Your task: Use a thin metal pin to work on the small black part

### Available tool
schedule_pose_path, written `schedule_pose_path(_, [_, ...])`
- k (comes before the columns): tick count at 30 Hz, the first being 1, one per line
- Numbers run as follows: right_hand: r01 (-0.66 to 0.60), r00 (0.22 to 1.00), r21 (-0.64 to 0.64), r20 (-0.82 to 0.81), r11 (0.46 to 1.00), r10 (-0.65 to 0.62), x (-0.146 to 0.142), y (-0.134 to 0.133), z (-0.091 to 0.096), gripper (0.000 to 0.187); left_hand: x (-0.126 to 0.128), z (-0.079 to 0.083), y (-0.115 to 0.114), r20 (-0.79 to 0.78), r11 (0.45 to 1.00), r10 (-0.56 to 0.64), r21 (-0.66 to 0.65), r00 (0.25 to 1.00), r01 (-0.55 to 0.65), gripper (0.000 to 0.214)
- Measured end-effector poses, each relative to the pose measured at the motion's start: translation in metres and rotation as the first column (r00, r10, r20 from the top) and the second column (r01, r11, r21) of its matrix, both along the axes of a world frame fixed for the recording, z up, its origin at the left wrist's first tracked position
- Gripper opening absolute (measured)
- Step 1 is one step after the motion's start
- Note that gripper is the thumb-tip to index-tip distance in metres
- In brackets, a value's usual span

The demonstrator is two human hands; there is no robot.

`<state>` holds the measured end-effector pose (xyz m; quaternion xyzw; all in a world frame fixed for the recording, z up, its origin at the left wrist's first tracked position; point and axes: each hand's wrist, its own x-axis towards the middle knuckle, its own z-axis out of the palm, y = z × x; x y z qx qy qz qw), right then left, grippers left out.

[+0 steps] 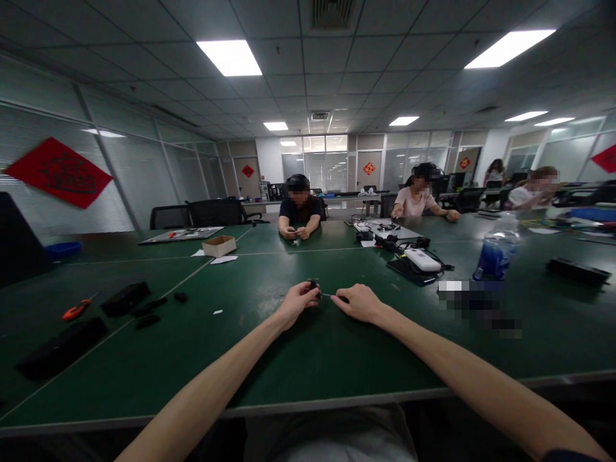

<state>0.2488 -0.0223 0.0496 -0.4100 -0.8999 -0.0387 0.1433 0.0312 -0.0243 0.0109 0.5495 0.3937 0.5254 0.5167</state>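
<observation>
Both my arms reach out over a large green table [298, 366]. My left hand [298, 303] is closed round a small black part [314, 285] held just above the tabletop. My right hand [359, 301] is closed on a thin tool [335, 297] whose metal tip points left at that part. The two hands are a few centimetres apart, near the table's middle.
An orange-handled screwdriver [74, 310] and several black parts [126, 298] lie at the left. A small cardboard box [219, 245] stands further back. At the right are a phone and white power bank [418, 262], a water bottle [495, 251] and a black bar [573, 271]. Three people sit across the table.
</observation>
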Motion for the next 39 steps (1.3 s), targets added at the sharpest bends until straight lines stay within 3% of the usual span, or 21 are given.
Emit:
schedule_pose_path(10, [0.031, 0.999, -0.016, 0.026, 0.999, -0.030, 0.000, 0.001, -0.001, 0.055, 0.000, -0.002, 0.002, 0.102, 0.998, -0.026, -0.052, 0.994, 0.031, 0.029])
schedule_pose_path(20, [0.009, 0.998, 0.002, 0.056, 1.000, -0.009, -0.002, 0.000, -0.006, 0.055, 0.001, -0.004, 0.003, 0.059, 0.996, -0.082, -0.030, 0.995, 0.084, 0.026])
schedule_pose_path(39, [-0.018, 1.000, -0.001, 0.026, 1.000, 0.018, -0.002, 0.002, -0.007, 0.052, 0.002, 0.004, -0.003, 0.041, 0.996, -0.070, -0.053, 0.997, 0.073, 0.024])
